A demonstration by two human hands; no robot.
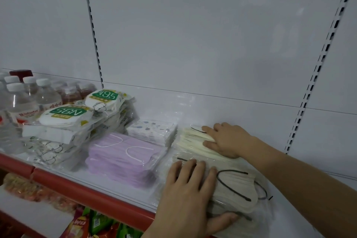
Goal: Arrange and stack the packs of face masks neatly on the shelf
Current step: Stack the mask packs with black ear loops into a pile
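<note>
Left hand [188, 191] flat on front beige mask pack [235, 185], right hand [226, 141] behind

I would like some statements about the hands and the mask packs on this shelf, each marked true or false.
1. The left hand lies flat on the front cream mask pack. True.
2. The right hand holds a water bottle. False: it rests on the rear cream mask pack, near the back wall.
3. The purple mask pack lies to the left of the cream packs. True.
4. The N95 mask packs stand at the right end of the shelf. False: they are stacked on the left, beside the water bottles.
5. The patterned mask pack lies behind the purple one. True.
</note>
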